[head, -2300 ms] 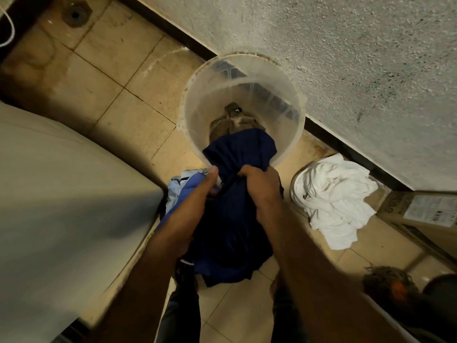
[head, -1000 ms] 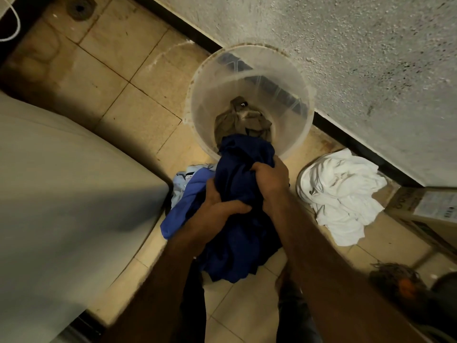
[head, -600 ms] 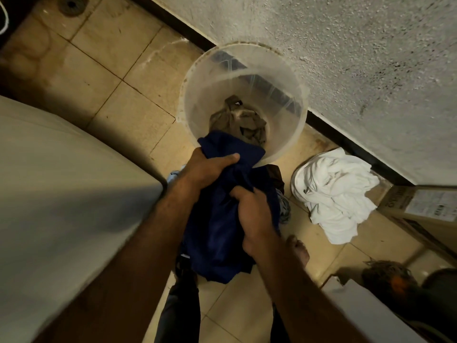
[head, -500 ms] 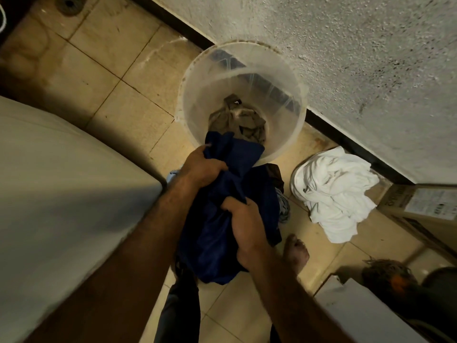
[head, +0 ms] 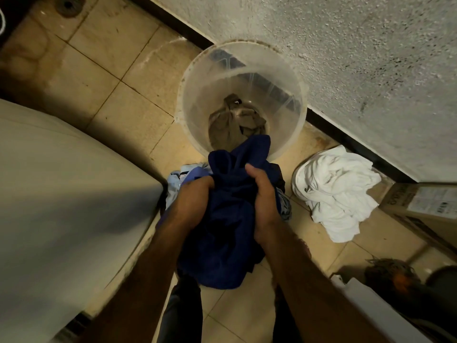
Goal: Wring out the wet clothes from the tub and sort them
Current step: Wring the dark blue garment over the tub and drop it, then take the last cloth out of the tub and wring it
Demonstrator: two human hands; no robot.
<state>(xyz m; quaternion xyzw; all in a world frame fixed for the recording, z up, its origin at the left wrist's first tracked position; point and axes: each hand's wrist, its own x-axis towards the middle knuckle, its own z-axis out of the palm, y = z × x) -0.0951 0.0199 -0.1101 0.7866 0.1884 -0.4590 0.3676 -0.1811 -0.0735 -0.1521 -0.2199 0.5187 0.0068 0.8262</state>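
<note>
One navy garment (head: 222,219) gripped by two hands, left hand (head: 191,201) and right hand (head: 263,196) both curled round it, held above the tiled floor (head: 118,100) just before one clear tub (head: 195,95), one olive garment (head: 235,125) left inside, one white pile (head: 333,191) against the wall's foot, pale blue clothes (head: 178,179) beneath.

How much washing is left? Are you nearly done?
Probably close to done. Done: a white pile lies on the floor beside the clear tub, and light blue clothes lie by the left hand. In hand: that hand and the right hand grip a dark blue garment. Left: a brownish garment sits in the tub, not yet wrung.
</note>
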